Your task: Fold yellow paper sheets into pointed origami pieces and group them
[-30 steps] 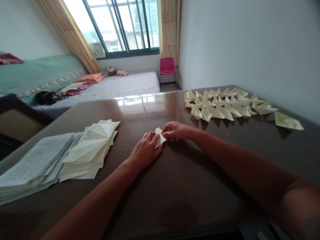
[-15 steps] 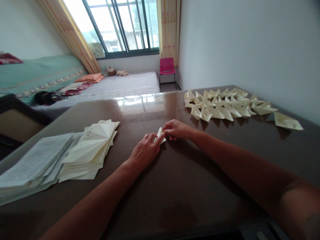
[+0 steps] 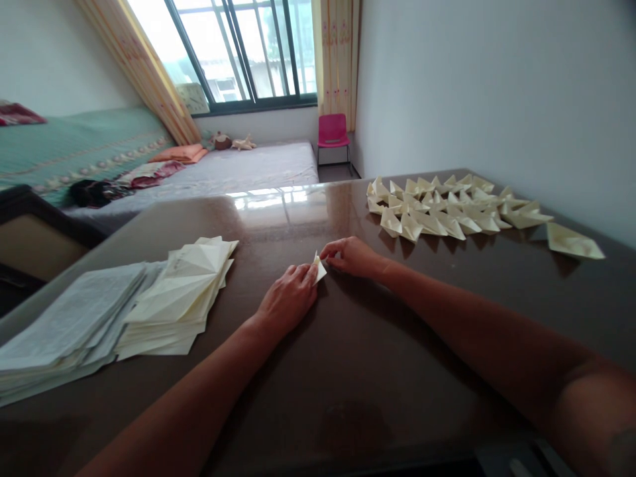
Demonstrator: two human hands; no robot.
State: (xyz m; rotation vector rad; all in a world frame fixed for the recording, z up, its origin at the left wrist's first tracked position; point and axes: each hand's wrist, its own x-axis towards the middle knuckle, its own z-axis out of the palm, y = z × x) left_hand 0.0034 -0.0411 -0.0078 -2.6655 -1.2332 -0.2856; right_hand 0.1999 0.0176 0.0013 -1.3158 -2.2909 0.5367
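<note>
A small piece of folded cream paper point(image 3: 320, 272) is on the brown table in front of me, mostly covered by fingers. My left hand point(image 3: 293, 288) presses and holds it from the left, fingers closed over it. At its upper right is my right hand point(image 3: 348, 256), thumb and forefinger slightly parted beside the paper's tip, with nothing visible between them. Several boat-shaped paper folds point(image 3: 437, 211) stand in rows at the far right, with one more paper fold point(image 3: 575, 241) apart from them. To the left lies a stack of creased cream sheets point(image 3: 181, 285).
Beside the creased sheets is a pile of greyish printed paper point(image 3: 74, 315). The glossy brown table point(image 3: 298, 397) reaches toward a bed point(image 3: 268, 162) and a pink chair point(image 3: 332, 131). A white wall point(image 3: 497, 86) runs along the right; a dark chair point(image 3: 40, 238) stands left.
My right fingers have come slightly off the paper. The left forefinger has drawn back from its stretched position, and the paper looks narrower and turned.
</note>
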